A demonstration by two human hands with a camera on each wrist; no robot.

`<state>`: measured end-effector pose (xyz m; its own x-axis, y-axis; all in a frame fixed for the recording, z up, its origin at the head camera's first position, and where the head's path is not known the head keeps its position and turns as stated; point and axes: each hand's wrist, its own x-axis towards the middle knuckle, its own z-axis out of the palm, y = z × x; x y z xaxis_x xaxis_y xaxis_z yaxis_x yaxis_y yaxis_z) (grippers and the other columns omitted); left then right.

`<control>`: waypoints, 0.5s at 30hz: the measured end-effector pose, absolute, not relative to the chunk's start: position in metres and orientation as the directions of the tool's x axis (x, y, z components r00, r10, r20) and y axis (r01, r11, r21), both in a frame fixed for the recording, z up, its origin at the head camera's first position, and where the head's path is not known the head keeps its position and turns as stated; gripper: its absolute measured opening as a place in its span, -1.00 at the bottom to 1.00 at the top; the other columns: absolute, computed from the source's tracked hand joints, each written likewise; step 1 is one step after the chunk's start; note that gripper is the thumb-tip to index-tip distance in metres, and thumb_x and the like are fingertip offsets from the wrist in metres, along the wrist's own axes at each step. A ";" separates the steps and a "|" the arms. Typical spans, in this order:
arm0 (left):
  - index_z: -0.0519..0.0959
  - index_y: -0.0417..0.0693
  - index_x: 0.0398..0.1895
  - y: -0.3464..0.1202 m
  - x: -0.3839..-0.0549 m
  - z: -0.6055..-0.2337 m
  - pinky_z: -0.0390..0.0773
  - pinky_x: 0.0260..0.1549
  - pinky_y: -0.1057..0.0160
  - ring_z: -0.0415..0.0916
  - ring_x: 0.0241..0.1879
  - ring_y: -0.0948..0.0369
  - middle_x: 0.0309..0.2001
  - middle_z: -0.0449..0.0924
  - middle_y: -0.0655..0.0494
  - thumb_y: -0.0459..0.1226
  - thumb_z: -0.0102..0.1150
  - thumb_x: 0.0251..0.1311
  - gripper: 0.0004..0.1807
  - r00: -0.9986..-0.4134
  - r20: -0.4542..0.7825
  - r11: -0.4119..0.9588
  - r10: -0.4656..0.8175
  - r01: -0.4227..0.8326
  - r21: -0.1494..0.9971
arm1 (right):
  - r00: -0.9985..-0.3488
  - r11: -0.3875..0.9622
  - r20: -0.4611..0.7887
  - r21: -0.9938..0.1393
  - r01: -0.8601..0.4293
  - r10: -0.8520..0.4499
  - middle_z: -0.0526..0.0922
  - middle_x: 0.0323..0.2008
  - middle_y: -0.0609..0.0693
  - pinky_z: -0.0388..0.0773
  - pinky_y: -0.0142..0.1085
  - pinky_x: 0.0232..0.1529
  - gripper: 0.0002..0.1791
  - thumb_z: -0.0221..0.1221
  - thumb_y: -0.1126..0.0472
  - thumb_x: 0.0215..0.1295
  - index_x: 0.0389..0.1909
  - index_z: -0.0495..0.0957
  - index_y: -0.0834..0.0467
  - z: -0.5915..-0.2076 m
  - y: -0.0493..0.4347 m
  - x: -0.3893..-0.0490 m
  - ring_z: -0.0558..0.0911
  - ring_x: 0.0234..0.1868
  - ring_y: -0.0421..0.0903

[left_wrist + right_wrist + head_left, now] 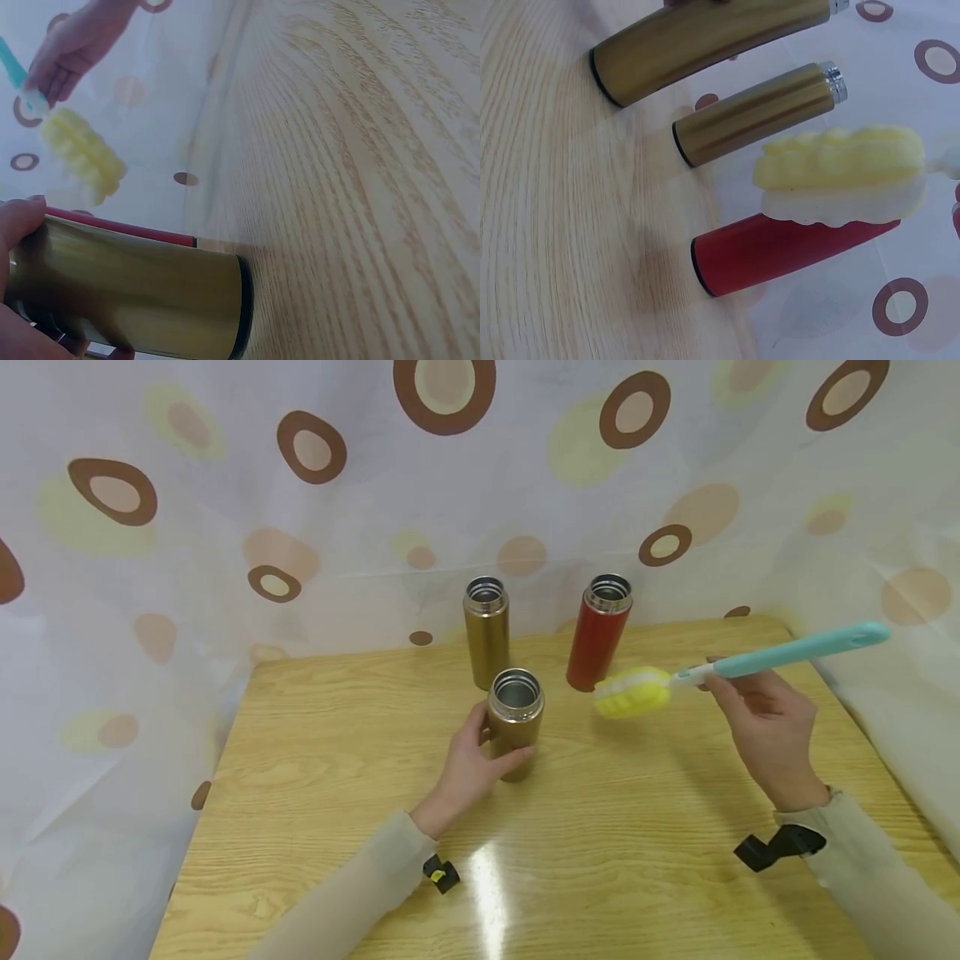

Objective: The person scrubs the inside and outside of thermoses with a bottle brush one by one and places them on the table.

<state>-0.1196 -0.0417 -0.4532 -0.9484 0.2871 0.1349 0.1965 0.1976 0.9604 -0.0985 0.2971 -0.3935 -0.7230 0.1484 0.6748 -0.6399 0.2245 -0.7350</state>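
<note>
My left hand (470,768) grips a gold-brown thermos bottle (517,731), lidless and upright on the table, its fingers and thumb round the body. My right hand (772,727) pinches a bottle brush by its white neck, where it meets the teal handle (802,652). The yellow and white sponge head (633,692) points left, above the table and apart from the held bottle. Behind stand a second gold thermos (487,639) and a red thermos (597,639), both lidless. In the right wrist view the sponge head (840,172) partly covers the red thermos (780,251).
The wooden table (337,743) carries the bottles. A white curtain (360,510) with brown and yellow ovals hangs behind and at both sides. A dark strap (787,847) is on the right sleeve, and a small dark device (441,874) on the left.
</note>
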 end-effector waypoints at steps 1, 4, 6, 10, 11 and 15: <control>0.34 -0.15 0.43 -0.042 -0.119 -0.453 0.44 0.36 -0.03 0.45 0.35 0.01 0.34 0.50 -0.04 -0.30 0.52 0.17 -0.22 -0.949 0.133 0.199 0.286 0.194 0.961 | -0.722 0.201 0.675 -0.736 -0.647 0.151 0.82 -0.21 -0.06 0.59 -0.47 -0.14 -0.74 0.19 0.64 0.31 0.00 0.58 0.64 -0.392 0.295 -0.098 0.75 -0.23 -0.25; 0.34 -0.14 0.43 -0.043 -0.119 -0.453 0.45 0.36 -0.03 0.45 0.34 0.01 0.34 0.50 -0.03 -0.29 0.52 0.17 -0.22 -0.948 0.139 0.200 0.286 0.201 0.959 | -0.705 0.178 0.692 -0.722 -0.669 0.158 0.82 -0.19 -0.03 0.61 -0.45 -0.10 -0.73 0.22 0.57 0.35 0.02 0.58 0.65 -0.387 0.290 -0.098 0.76 -0.22 -0.25; 0.34 -0.14 0.44 -0.043 -0.120 -0.454 0.45 0.36 -0.03 0.45 0.35 0.02 0.35 0.49 -0.03 -0.29 0.52 0.18 -0.21 -0.948 0.142 0.202 0.286 0.204 0.958 | -0.691 0.166 0.703 -0.711 -0.683 0.167 0.82 -0.20 -0.02 0.61 -0.45 -0.10 -0.72 0.24 0.54 0.36 0.01 0.57 0.65 -0.384 0.287 -0.099 0.76 -0.22 -0.25; 0.32 -0.13 0.46 -0.044 -0.120 -0.457 0.44 0.37 -0.05 0.43 0.37 0.03 0.37 0.48 -0.02 -0.27 0.50 0.20 -0.21 -0.945 0.145 0.195 0.293 0.207 0.959 | -0.670 0.146 0.717 -0.696 -0.703 0.193 0.82 -0.24 -0.02 0.60 -0.46 -0.13 -0.74 0.26 0.53 0.34 -0.04 0.58 0.67 -0.378 0.280 -0.100 0.77 -0.26 -0.24; 0.31 -0.12 0.46 -0.044 -0.120 -0.458 0.43 0.37 -0.04 0.43 0.37 0.04 0.37 0.47 -0.01 -0.27 0.51 0.20 -0.20 -0.945 0.142 0.195 0.294 0.205 0.959 | -0.669 0.131 0.716 -0.696 -0.706 0.197 0.82 -0.25 -0.01 0.60 -0.46 -0.13 -0.74 0.25 0.54 0.34 -0.04 0.58 0.68 -0.376 0.278 -0.100 0.77 -0.26 -0.23; 0.29 -0.09 0.48 -0.045 -0.120 -0.460 0.41 0.39 -0.05 0.41 0.40 0.04 0.40 0.44 0.01 -0.25 0.50 0.21 -0.18 -0.944 0.136 0.193 0.300 0.200 0.961 | -0.681 0.044 0.699 -0.704 -0.709 0.216 0.82 -0.25 0.04 0.62 -0.43 -0.10 -0.71 0.20 0.60 0.33 0.05 0.55 0.64 -0.372 0.274 -0.102 0.78 -0.26 -0.18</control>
